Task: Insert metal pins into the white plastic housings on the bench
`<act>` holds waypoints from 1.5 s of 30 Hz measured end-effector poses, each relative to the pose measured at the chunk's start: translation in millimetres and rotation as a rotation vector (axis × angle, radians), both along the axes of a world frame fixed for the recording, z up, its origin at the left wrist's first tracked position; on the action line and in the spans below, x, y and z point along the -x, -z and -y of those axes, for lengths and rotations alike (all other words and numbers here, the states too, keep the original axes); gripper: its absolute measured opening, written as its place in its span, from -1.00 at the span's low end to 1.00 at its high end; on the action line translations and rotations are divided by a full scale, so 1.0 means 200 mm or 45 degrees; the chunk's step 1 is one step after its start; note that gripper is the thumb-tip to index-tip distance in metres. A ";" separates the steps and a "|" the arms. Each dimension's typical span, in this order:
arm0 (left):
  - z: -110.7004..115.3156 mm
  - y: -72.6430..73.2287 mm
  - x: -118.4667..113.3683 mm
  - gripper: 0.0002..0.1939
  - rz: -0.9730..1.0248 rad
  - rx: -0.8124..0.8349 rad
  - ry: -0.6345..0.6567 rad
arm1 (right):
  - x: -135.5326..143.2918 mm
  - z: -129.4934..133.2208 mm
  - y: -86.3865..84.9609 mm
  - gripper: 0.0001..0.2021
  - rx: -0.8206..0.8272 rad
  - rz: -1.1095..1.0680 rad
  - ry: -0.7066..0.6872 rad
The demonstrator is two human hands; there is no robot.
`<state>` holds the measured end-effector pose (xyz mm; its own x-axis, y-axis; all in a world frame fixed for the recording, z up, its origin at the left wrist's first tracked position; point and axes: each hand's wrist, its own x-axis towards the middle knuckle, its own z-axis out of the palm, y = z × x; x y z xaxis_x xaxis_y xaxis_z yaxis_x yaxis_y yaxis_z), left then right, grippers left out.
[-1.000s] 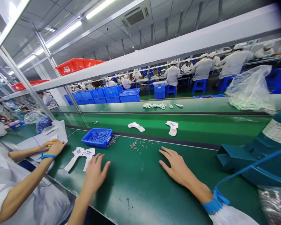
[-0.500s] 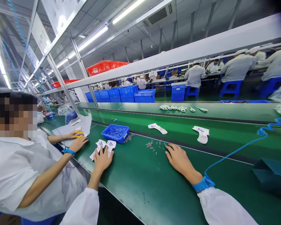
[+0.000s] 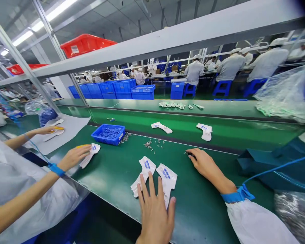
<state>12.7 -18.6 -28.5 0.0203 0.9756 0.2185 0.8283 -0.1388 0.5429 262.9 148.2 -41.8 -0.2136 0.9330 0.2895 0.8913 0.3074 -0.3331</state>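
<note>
My left hand (image 3: 156, 206) lies with spread fingers on two white curved plastic pieces (image 3: 147, 165), each carrying blue parts at its wide end. The second white piece (image 3: 168, 174) is partly under my fingers. My right hand (image 3: 205, 166), with a blue wrist strap, rests on the green table, its fingers drawn together and pointing left. At its fingertips are a few tiny metal parts (image 3: 185, 153) that look like screws; the fingers partly hide them. A loose pile of similar small metal parts (image 3: 148, 145) lies to the left of that hand.
A blue tray (image 3: 96, 137) of small blue parts stands left, beside more metal bits. Two more white pieces (image 3: 162, 127) (image 3: 204, 131) lie on the green strip beyond. At left, a co-worker's hand (image 3: 77, 156) touches another white piece. A clear bag (image 3: 295, 217) sits at lower right.
My left hand has drawn the two white pieces right and nearer, away from the co-worker. My right hand has moved off the pile to the right with a few metal parts. The view has turned right.
</note>
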 end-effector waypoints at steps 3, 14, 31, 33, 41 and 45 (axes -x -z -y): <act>0.03 -0.01 -0.14 -0.25 0.004 -0.011 0.093 | -0.07 0.04 0.00 -0.66 0.027 0.007 0.035; 0.02 -0.27 0.01 -0.58 -0.125 0.057 0.625 | -0.04 0.05 -0.05 -0.72 0.058 0.081 0.055; -0.03 -0.21 -0.12 -0.74 0.251 -0.078 0.588 | 0.01 0.09 -0.16 -0.81 0.190 -0.440 0.142; -0.05 -0.20 -0.13 -0.72 0.326 -0.154 0.529 | 0.04 0.17 -0.25 -0.80 0.369 -0.721 0.080; -0.08 -0.21 -0.16 -0.65 0.573 -0.353 0.433 | 0.18 0.51 -0.45 -0.57 1.315 -1.380 -0.534; -0.06 -0.20 -0.17 -0.65 0.611 -0.359 0.369 | 0.19 0.54 -0.42 -0.58 1.312 -1.427 -0.503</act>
